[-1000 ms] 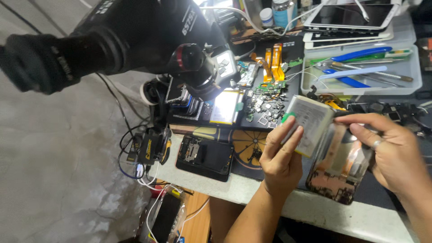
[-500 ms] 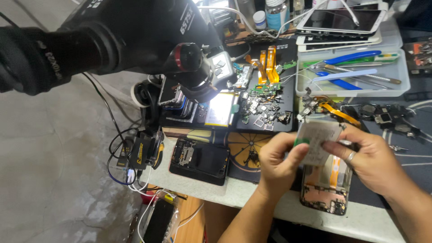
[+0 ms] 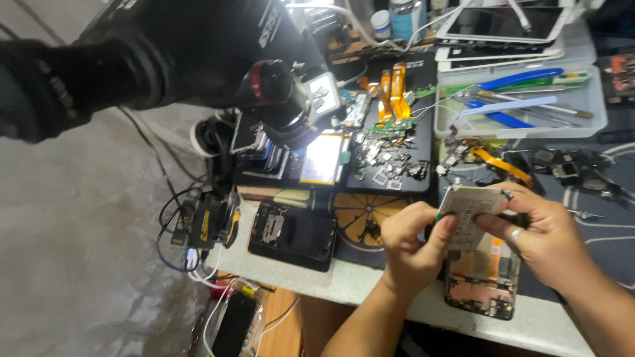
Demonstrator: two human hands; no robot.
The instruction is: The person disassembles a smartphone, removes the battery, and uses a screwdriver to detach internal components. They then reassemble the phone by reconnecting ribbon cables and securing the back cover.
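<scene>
Both hands grip a flat grey phone battery at about four o'clock in the view: the left hand pinches its left edge, the right hand clasps its right side. Directly beneath lies an opened phone on the counter. A microscope looms at ten o'clock.

Grey concrete floor fills 7 to 10 o'clock, creased and stained. White table edge runs 6 to 4 o'clock, dark work mat on top. Bright lamp glare near 12 o'clock; cables trail off the table's left end.
</scene>
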